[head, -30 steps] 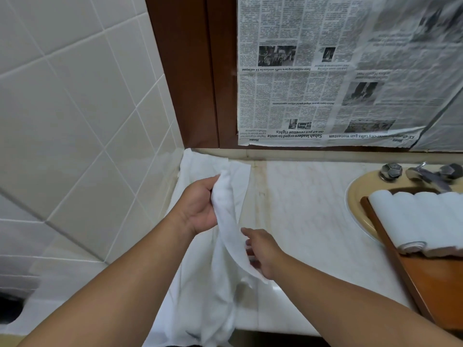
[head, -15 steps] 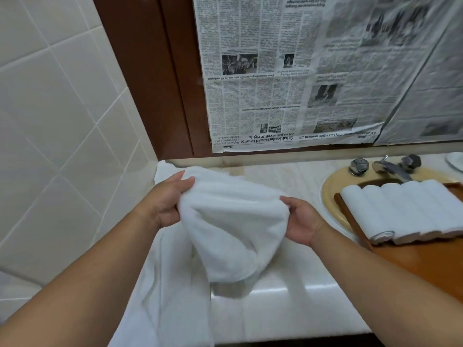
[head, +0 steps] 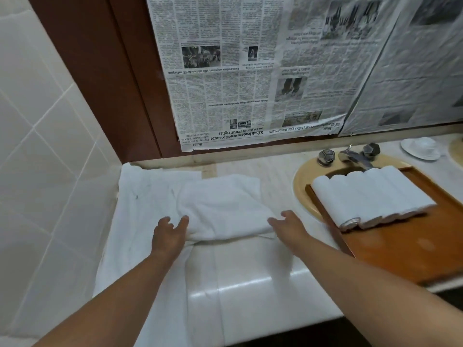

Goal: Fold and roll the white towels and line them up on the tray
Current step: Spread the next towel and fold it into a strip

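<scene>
Left hand [head: 169,236]: fingers loosely spread, at the near-left edge of the towel [head: 220,209].
Towel: lying on the counter [head: 250,271]; looks soft, light and floppy, so pinch its near corners.
Right hand [head: 288,225]: fingers straight, seemingly touching the near-right corner.

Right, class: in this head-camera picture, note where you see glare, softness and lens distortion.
In the head view, glare streaks the glossy counter front, the wide lens bows the tiled wall and the newspaper, and the left hand and right hand look slightly soft.
</scene>
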